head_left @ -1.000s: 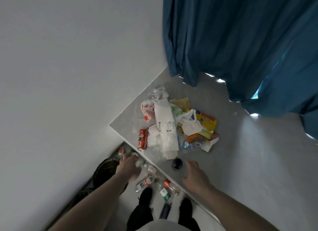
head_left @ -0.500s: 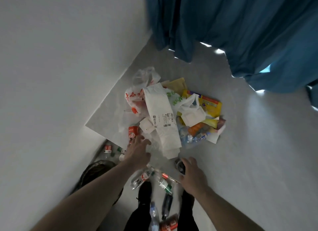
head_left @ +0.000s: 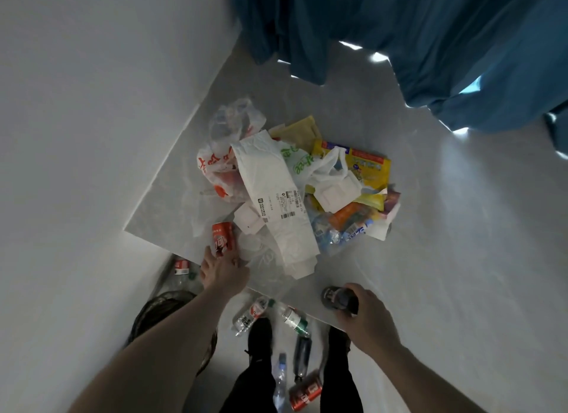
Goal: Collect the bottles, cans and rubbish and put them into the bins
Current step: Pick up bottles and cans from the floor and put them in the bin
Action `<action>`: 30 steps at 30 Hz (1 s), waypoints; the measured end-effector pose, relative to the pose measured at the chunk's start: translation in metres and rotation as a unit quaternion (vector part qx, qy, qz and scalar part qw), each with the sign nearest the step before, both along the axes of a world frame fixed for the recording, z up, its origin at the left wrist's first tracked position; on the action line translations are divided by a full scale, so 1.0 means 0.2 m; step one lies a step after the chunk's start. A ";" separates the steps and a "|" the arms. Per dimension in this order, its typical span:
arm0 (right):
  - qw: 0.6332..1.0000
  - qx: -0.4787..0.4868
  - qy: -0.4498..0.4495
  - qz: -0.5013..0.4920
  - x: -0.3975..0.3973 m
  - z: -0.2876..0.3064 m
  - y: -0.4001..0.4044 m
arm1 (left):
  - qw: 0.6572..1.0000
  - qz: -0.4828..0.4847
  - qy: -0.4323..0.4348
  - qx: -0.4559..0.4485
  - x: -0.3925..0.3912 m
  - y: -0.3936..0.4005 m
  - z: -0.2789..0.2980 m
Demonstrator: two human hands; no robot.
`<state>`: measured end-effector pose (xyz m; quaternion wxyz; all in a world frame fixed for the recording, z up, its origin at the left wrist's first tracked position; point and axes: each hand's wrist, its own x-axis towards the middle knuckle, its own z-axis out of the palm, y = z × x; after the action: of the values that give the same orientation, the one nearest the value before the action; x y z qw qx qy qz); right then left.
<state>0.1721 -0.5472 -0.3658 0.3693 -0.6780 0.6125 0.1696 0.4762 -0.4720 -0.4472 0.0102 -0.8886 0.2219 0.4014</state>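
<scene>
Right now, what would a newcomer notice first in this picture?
A heap of rubbish sits on the grey table near the wall. The left hand grips a red can at the table's near edge, the right hand a dark bottle. More bottles lie on the floor.

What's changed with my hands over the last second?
The left hand came up from the floor bottles to the red can on the table and now touches it. The right hand closed round the dark bottle at the table edge. The rubbish pile stayed put.
</scene>
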 end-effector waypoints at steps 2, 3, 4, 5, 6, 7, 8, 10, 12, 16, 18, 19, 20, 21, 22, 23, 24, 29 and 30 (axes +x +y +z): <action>1.000 0.000 0.000 -0.010 -0.04 0.02 0.02 | 0.997 0.009 0.077 0.013 0.05 0.02 -0.07; 1.000 -0.001 0.000 -0.016 -0.06 0.02 0.04 | 0.995 0.012 0.101 0.007 0.07 0.03 -0.09; 1.000 -0.003 -0.003 -0.023 -0.07 0.03 0.06 | 0.993 0.012 0.115 0.001 0.08 0.04 -0.11; 1.000 -0.007 -0.007 -0.028 -0.07 0.04 0.08 | 0.993 0.009 0.120 -0.007 0.10 0.05 -0.13; 0.999 -0.012 -0.013 -0.031 -0.07 0.05 0.10 | 0.993 0.005 0.120 -0.010 0.11 0.05 -0.14; 0.999 -0.013 -0.019 -0.035 -0.07 0.06 0.13 | 0.993 0.004 0.116 -0.011 0.11 0.06 -0.15; 0.999 -0.014 -0.024 -0.040 -0.07 0.07 0.15 | 0.994 0.003 0.110 -0.012 0.12 0.07 -0.15; 0.998 -0.016 -0.030 -0.048 -0.06 0.11 0.19 | 0.995 0.013 0.102 -0.013 0.12 0.11 -0.11; 0.997 -0.018 -0.040 -0.060 -0.04 0.17 0.25 | 0.995 0.033 0.094 -0.029 0.13 0.18 0.00; 0.995 -0.014 -0.053 -0.078 -0.03 0.32 0.40 | 0.988 0.050 0.123 -0.081 0.11 0.37 0.30; 0.995 -0.009 -0.061 -0.080 -0.04 0.40 0.48 | 0.983 0.068 0.163 -0.057 0.10 0.51 0.43; 0.995 -0.007 -0.063 -0.077 -0.05 0.44 0.52 | 0.980 0.074 0.179 -0.045 0.09 0.59 0.49; 0.995 -0.006 -0.065 -0.070 -0.06 0.48 0.56 | 0.979 0.083 0.185 -0.032 0.08 0.67 0.55; 0.996 -0.003 -0.063 -0.061 -0.08 0.51 0.60 | 0.977 0.097 0.187 -0.025 0.07 0.75 0.62; 0.997 -0.001 -0.064 -0.050 -0.10 0.55 0.64 | 0.976 0.115 0.185 -0.021 0.05 0.82 0.68; 0.997 0.003 -0.065 -0.041 -0.12 0.58 0.69 | 0.974 0.128 0.185 -0.020 0.02 0.89 0.72; 0.997 0.006 -0.069 -0.032 -0.14 0.61 0.72 | 0.973 0.137 0.186 -0.011 -0.01 0.97 0.76; 0.995 0.001 -0.095 0.029 -0.29 0.71 0.87 | 0.959 0.227 0.169 -0.008 -0.20 1.37 0.86; 0.994 -0.002 -0.098 0.046 -0.32 0.72 0.89 | 0.952 0.255 0.171 -0.019 -0.25 1.45 0.86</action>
<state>0.1085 -0.3699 -0.2225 0.4179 -0.7194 0.5422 0.1176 0.4270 -0.1826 -0.2755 -0.1473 -0.8336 -0.0058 0.5323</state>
